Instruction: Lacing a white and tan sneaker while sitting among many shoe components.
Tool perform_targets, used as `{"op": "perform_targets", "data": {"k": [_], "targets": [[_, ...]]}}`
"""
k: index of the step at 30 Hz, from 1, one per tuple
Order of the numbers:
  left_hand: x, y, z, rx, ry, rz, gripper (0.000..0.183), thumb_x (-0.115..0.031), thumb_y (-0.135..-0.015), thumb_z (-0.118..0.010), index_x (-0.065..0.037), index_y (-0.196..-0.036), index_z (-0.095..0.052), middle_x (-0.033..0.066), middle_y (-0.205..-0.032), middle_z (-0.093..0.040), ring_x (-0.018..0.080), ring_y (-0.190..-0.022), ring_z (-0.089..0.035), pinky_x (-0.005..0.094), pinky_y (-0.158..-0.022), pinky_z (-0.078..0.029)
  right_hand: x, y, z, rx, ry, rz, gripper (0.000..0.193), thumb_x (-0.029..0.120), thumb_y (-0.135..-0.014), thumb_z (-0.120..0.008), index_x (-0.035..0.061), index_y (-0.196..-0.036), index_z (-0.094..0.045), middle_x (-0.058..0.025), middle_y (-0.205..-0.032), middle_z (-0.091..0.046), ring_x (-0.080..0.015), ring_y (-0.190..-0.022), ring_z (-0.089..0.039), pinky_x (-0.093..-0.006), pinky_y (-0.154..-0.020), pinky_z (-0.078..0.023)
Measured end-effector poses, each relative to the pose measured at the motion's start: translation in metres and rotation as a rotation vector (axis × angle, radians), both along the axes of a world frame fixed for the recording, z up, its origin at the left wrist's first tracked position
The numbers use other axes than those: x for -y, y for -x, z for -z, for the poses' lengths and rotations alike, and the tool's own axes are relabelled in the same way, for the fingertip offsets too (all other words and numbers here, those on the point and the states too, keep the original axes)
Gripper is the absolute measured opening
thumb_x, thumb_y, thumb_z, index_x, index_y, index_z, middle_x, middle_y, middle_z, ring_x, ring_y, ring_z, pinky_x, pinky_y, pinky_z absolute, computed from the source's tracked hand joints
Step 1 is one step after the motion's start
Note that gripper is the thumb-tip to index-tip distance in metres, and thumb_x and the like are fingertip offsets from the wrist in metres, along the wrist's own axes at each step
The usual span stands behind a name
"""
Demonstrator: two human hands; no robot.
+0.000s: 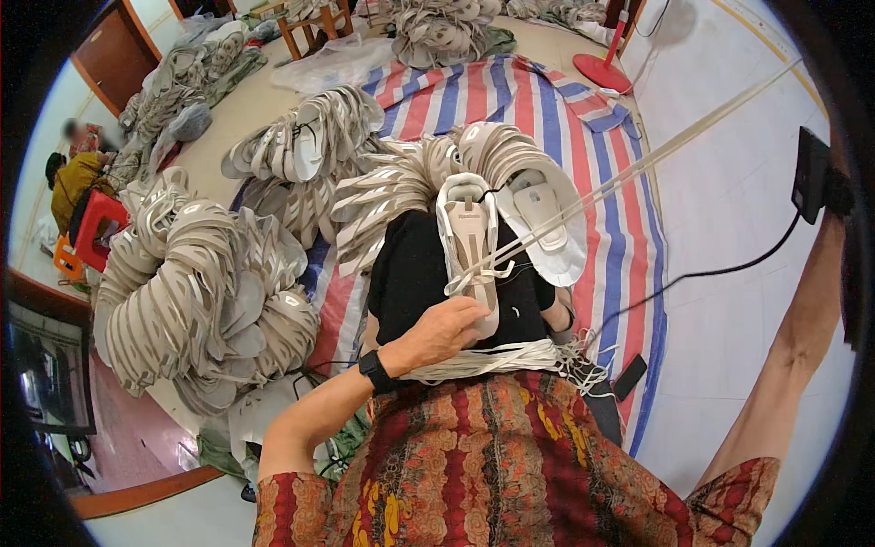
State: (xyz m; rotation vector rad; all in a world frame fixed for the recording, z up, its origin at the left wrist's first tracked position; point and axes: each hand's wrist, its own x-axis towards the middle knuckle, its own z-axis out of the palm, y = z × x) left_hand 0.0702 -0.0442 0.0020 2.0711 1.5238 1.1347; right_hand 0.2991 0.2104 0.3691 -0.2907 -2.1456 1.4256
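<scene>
Shoe upper (471,223) and fingers met at its near end: we had our left hand (440,335) laid over it from the left, the fingers lying close together and bent onto the grey material. We could not tell whether the thumb was pinching from beneath, since the back of the hand hid it. Nearly all of the upper lay beyond the fingertips, its long axis pointing away from our body, leaning a little to the left at the far end. Just past the fingers, pale laces (629,178) crossed the throat and rose as two straight, taut-looking strands to the far right. Our left hand was plainly the nearer one; our right forearm (797,346) reached up along the right side, well apart, and the right hand was lost at the dark rim, so we could not tell how its fingers stood.

We saw a white-lined collar open at the far end, a beige tongue between its sides and a short bow-like loop near the crossing. It rested on black cloth (401,260) over our lap, with a bundle of loose laces (492,358) nearer our waist. Beyond it, more uppers (401,182) stood nested in rows on a striped sheet (620,301).
</scene>
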Motion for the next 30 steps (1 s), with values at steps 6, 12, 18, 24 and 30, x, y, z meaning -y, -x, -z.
{"op": "perform_targets", "data": {"k": [6,12,18,24,30], "targets": [[0.0,-0.003,-0.006,-0.076,0.196,0.028,0.041,-0.003,-0.071,-0.063,-0.003,-0.11,-0.05,0.0155,-0.105,-0.054,0.0317,-0.095,-0.054,0.0346,-0.082,-0.046,0.074,0.01,0.125,0.415,-0.082,-0.03,0.011,0.01,-0.087,-0.05,0.0076,-0.076,-0.051,0.0019,-0.048,-0.035,-0.0082,-0.038,-0.032,-0.0246,-0.043,-0.039],[0.001,0.013,-0.002,0.477,0.322,-0.198,0.018,-0.004,-0.08,-0.056,0.002,-0.097,-0.057,0.0095,-0.08,-0.061,0.0142,-0.071,-0.061,0.0275,-0.064,-0.051,0.092,0.014,0.151,0.496,-0.073,0.007,0.008,0.009,-0.086,-0.05,0.0071,-0.078,-0.052,0.0017,-0.049,-0.036,-0.0084,-0.04,-0.032,-0.0247,-0.044,-0.04],[-0.022,0.031,0.005,1.152,0.599,-0.559,0.02,-0.006,-0.081,-0.056,-0.001,-0.097,-0.046,0.0084,-0.085,-0.053,0.0166,-0.069,-0.059,0.0267,-0.052,-0.052,0.09,0.007,0.16,0.508,-0.081,0.025,0.006,0.009,-0.085,-0.051,0.0065,-0.08,-0.052,0.0015,-0.051,-0.037,-0.0085,-0.041,-0.033,-0.0247,-0.045,-0.04],[-0.041,0.027,0.007,1.222,0.691,-0.578,0.013,-0.004,-0.079,-0.055,-0.002,-0.086,-0.044,0.0071,-0.071,-0.052,0.0152,-0.054,-0.055,0.0267,-0.044,-0.047,0.088,0.005,0.167,0.515,-0.082,0.041,0.004,0.009,-0.085,-0.052,0.006,-0.082,-0.052,0.0013,-0.052,-0.038,-0.0087,-0.043,-0.034,-0.0248,-0.046,-0.04],[-0.035,0.039,0.01,1.139,0.703,-0.496,0.01,-0.003,-0.079,-0.055,-0.005,-0.078,-0.045,0.0044,-0.062,-0.05,0.0119,-0.049,-0.049,0.0238,-0.041,-0.04,0.088,0.003,0.169,0.518,-0.083,0.047,0.003,0.008,-0.084,-0.052,0.0054,-0.083,-0.052,0.001,-0.054,-0.039,-0.0088,-0.044,-0.035,-0.0248,-0.046,-0.04]]}}
